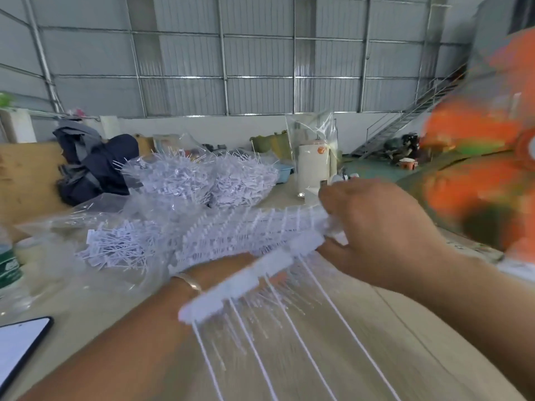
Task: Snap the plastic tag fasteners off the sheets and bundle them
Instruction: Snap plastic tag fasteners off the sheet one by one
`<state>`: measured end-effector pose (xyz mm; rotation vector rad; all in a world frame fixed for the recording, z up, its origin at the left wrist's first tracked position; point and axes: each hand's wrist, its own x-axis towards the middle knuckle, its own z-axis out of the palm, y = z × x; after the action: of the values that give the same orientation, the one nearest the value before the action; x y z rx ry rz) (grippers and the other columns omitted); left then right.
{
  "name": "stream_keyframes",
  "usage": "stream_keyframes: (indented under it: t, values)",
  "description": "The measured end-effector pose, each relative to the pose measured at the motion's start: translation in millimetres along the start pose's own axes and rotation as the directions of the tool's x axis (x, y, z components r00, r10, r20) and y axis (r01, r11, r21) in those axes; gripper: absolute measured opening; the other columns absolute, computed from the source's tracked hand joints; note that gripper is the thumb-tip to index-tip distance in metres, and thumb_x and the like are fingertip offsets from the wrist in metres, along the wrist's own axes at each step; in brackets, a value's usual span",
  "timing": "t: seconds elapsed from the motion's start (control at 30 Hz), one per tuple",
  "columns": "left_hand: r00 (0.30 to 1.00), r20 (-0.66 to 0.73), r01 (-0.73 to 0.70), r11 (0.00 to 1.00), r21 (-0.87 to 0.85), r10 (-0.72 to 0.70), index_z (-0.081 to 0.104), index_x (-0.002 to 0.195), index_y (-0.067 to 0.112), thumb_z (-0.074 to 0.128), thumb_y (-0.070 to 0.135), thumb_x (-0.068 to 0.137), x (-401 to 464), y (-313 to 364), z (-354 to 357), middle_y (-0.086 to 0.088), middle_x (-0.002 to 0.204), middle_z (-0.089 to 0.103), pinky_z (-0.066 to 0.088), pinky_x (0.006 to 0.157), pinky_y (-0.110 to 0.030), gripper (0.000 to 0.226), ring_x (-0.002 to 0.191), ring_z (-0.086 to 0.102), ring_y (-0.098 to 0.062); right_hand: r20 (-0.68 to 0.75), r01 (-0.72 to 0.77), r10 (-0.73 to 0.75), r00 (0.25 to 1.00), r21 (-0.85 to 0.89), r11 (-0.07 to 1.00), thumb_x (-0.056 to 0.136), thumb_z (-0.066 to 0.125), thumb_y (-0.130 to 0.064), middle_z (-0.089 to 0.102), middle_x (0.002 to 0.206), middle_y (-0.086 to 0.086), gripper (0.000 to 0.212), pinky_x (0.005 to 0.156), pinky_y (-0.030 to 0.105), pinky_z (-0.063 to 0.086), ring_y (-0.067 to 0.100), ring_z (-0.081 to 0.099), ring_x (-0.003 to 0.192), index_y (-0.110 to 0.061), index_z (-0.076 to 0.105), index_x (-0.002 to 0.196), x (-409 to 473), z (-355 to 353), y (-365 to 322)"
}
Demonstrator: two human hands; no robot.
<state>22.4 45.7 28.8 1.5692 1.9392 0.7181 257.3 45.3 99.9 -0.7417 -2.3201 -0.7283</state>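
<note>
Gripping one sheet of tag fasteners (254,241), my right hand (376,227) curls its fingers round the far end. My left hand (289,253) sits hidden beneath; I cannot tell its grip.

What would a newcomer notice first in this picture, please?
The white sheet of fasteners held mid-frame between both hands, the right hand gripping its far end. Behind it, a heap of loose fasteners lies on the table. A blurred orange shape fills the right edge.

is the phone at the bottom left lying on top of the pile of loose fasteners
No, the phone lies on the bare table at the lower left edge, apart from the pile of loose fasteners.
</note>
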Motion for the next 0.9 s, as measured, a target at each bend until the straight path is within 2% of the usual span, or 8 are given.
stream_keyframes:
  t: [0.1, 0.17, 0.23, 0.27, 0.43, 0.63, 0.8, 0.9]
  values:
    - [0.996, 0.009, -0.075, 0.849, -0.523, 0.094, 0.061, 0.118, 0.004, 0.039, 0.020, 0.099, -20, -22, -39, -0.018, 0.139, 0.055, 0.052, 0.093, -0.042, 0.034, 0.115, 0.059, -0.029, -0.140, -0.047, 0.026, 0.990, -0.149, 0.988, 0.077, 0.047, -0.051, 0.036, 0.072, -0.001, 0.033, 0.068, 0.034, 0.025, 0.020, 0.031, 0.065, -0.021, 0.033, 0.079, 15, -4, 1]
    - [0.985, 0.093, -0.015, 0.608, -0.794, 0.145, 0.066, 0.118, 0.002, 0.040, 0.040, 0.095, -30, -31, -57, -0.021, 0.128, 0.062, 0.058, 0.085, -0.048, 0.051, 0.108, 0.066, -0.035, -0.171, -0.047, 0.009, 0.985, -0.217, 0.975, 0.077, 0.047, -0.059, 0.044, 0.077, 0.003, 0.040, 0.072, 0.037, 0.030, 0.022, 0.038, 0.069, -0.019, 0.048, 0.083, 27, 2, -3]
    - [0.984, 0.094, 0.027, 0.402, -0.915, 0.148, 0.070, 0.115, 0.002, 0.034, 0.058, 0.095, -36, -41, -68, -0.025, 0.119, 0.066, 0.061, 0.064, -0.037, 0.069, 0.093, 0.071, -0.035, -0.109, -0.030, 0.004, 0.994, -0.234, 0.972, 0.082, 0.041, -0.064, 0.056, 0.090, 0.007, 0.054, 0.079, 0.040, 0.032, 0.026, 0.050, 0.079, -0.015, 0.058, 0.098, 40, 16, -10]
    - [0.994, 0.048, 0.006, 0.378, -0.926, 0.100, 0.072, 0.111, 0.003, 0.034, 0.062, 0.093, -37, -45, -70, -0.024, 0.113, 0.068, 0.059, 0.054, -0.029, 0.072, 0.081, 0.073, -0.030, -0.049, -0.018, 0.007, 0.999, -0.225, 0.974, 0.086, 0.035, -0.066, 0.057, 0.097, 0.007, 0.059, 0.082, 0.041, 0.030, 0.026, 0.052, 0.087, -0.015, 0.057, 0.107, 47, 28, -13]
    - [0.947, -0.275, -0.105, 0.653, -0.750, -0.164, 0.065, 0.101, 0.000, 0.064, 0.024, 0.090, -24, -57, -49, -0.010, 0.068, 0.070, 0.051, 0.044, -0.020, 0.026, 0.048, 0.063, -0.014, 0.204, -0.020, 0.030, 0.979, -0.054, 0.998, 0.093, 0.018, -0.065, 0.054, 0.116, 0.005, 0.063, 0.089, 0.039, 0.026, 0.024, 0.048, 0.106, -0.018, 0.050, 0.121, 59, 106, -12]
    - [0.939, -0.295, -0.120, 0.637, -0.761, -0.175, 0.068, 0.086, -0.001, 0.068, 0.004, 0.084, -8, -72, -34, -0.009, 0.063, 0.068, 0.053, 0.048, -0.020, 0.005, 0.051, 0.065, -0.013, 0.304, -0.146, 0.128, 0.944, 0.038, 0.989, 0.099, 0.019, -0.054, 0.055, 0.111, 0.005, 0.050, 0.094, 0.041, 0.025, 0.025, 0.047, 0.107, -0.023, 0.054, 0.117, 51, 157, -10]
    - [0.934, -0.340, -0.190, 0.662, -0.725, -0.104, 0.077, 0.070, 0.011, 0.068, 0.007, 0.085, -8, -85, -10, -0.012, 0.068, 0.067, 0.051, 0.050, -0.020, 0.018, 0.053, 0.061, -0.014, 0.140, -0.198, 0.146, 0.979, 0.514, 0.835, 0.096, 0.024, -0.050, 0.061, 0.104, -0.007, 0.046, 0.098, 0.036, 0.024, 0.014, 0.054, 0.100, -0.026, 0.059, 0.114, 42, 170, -57]
    - [0.936, -0.346, -0.236, 0.617, -0.751, -0.063, 0.078, 0.076, 0.013, 0.072, 0.016, 0.076, -14, -81, -8, -0.009, 0.070, 0.067, 0.050, 0.051, -0.021, 0.006, 0.055, 0.061, -0.013, 0.125, -0.188, 0.142, 0.982, 0.603, 0.776, 0.094, 0.024, -0.045, 0.059, 0.089, -0.014, 0.042, 0.097, 0.037, 0.028, 0.010, 0.054, 0.087, -0.027, 0.061, 0.101, 33, 173, -73]
